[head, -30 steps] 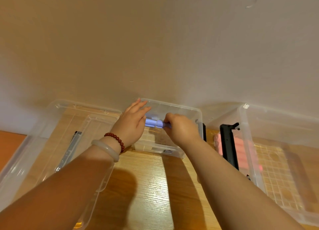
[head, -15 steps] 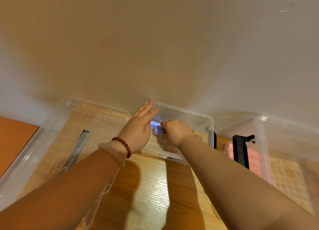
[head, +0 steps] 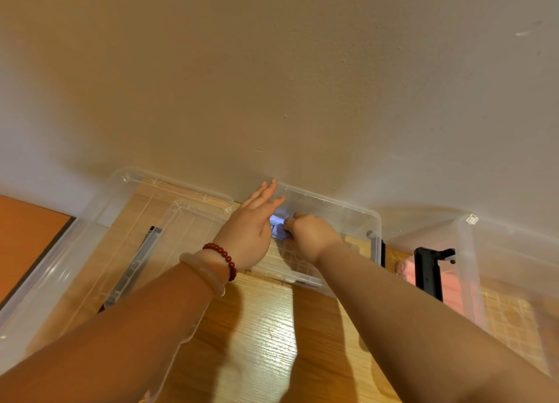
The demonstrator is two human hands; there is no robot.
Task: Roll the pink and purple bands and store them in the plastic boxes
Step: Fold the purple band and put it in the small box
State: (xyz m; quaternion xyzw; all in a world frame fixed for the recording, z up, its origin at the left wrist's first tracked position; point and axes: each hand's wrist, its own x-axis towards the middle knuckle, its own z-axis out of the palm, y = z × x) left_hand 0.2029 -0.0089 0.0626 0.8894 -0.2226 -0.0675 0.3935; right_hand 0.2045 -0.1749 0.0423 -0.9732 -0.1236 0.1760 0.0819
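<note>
- Purple band point(head: 277, 230), rolled small, sits inside the small clear box point(head: 348, 213) at 12 o'clock. The right hand point(head: 308, 237) pinches it with curled fingers, likely so the roll cannot spring loose.
- Left hand point(head: 249, 231) is flat with fingers straight, bracing the roll's end from its 9 o'clock.
- Pink band point(head: 453, 284) lies in the larger clear box point(head: 467, 251) at 3 o'clock and looks stored.

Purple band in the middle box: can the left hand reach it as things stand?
Probably yes. The left hand, fingers straight, is right beside the purple band in the open box; nothing lies between, though the right hand pinches it.
</note>
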